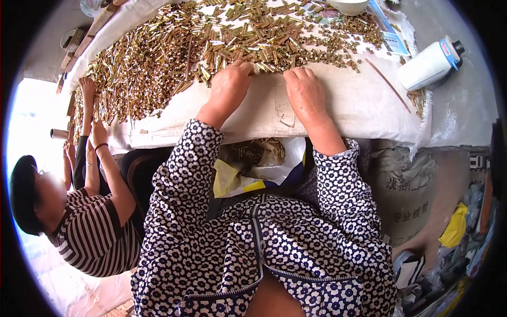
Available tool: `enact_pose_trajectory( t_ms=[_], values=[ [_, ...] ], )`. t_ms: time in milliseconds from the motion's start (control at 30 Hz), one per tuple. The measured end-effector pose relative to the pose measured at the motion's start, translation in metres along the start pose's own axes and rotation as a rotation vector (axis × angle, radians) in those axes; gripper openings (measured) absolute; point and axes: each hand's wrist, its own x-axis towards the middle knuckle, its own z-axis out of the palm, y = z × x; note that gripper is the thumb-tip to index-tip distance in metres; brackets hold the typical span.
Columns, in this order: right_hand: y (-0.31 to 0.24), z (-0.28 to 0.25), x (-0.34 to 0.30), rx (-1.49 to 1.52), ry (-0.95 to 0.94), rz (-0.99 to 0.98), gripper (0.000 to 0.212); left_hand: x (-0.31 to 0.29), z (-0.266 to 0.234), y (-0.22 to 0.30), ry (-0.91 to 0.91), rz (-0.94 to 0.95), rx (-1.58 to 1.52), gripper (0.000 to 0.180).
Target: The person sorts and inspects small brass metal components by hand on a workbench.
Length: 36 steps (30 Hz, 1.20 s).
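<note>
Heaps of small brass-coloured metal pieces point(253, 34) cover a table spread with pale cloth point(359, 100). Some are slim and rod-like, others short and chunky. My left hand point(230, 87) rests at the near edge of the rod-like pieces, its fingers curled in and the tips touching the pile. Beside it, a short gap to the right, my right hand point(305, 94) has bent fingers at the same edge. What either hand pinches is hidden behind the fingers. Below the table edge, an open white, yellow and blue bag point(288, 169) on my lap holds more metal pieces point(251, 152).
A white bottle point(425, 68) with a dark cap lies at the table's right end, near a thin stick point(388, 84). A pale bowl point(348, 6) stands at the far side. Left of me sits a person in a striped shirt point(97, 232), hands at the heap. Bags point(454, 227) lie lower right.
</note>
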Motion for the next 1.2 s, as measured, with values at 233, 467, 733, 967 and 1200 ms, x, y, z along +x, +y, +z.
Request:
enact_pose_trajectory(
  t_ms=[233, 467, 733, 967, 1200],
  values=[
    [-0.001, 0.006, 0.004, -0.032, 0.047, -0.065, 0.017, -0.04, 0.001, 0.006, 0.068, -0.229, -0.594, 0.017],
    [-0.004, 0.013, 0.012, -0.023, 0.036, -0.076, 0.008, -0.057, 0.009, 0.007, 0.248, -0.188, -0.564, 0.019],
    [-0.003, 0.011, 0.004, 0.202, 0.141, 0.019, 0.007, -0.068, 0.0, 0.014, 0.119, -0.609, -1.368, 0.009],
    [-0.039, -0.01, -0.019, 1.07, -0.23, 0.297, 0.009, -0.082, -0.007, 0.02, 0.077, -0.656, -1.568, 0.007],
    [-0.046, -0.011, -0.026, 1.256, -0.236, 0.35, 0.011, -0.083, -0.006, 0.027, 0.077, -0.59, -1.673, 0.008]
  ],
)
